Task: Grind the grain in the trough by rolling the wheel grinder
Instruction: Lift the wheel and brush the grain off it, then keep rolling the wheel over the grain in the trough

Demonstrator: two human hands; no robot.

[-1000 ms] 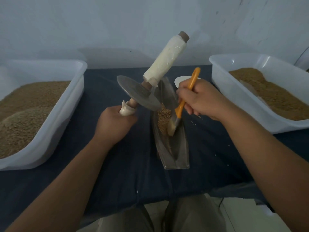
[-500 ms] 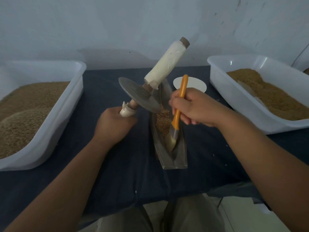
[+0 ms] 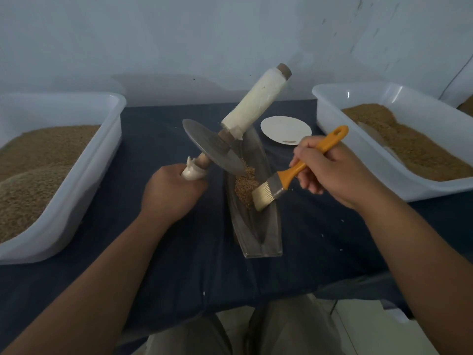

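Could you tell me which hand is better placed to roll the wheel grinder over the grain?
Left: the left hand grips the handle of the wheel grinder, whose disc edge sits at the grain in the trough; the right hand holds a brush.

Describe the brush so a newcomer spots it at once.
On the dark blue tablecloth, between the left tub and right tub, lies a narrow metal trough. The brush dips into it from the right hand: the only orange-handled thing there.

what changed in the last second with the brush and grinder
The right hand tipped the orange-handled paintbrush so its handle leans right, bristles beside the brown grain in the grey metal trough. The left hand still grips the tilted metal-disc wheel grinder, unmoved.
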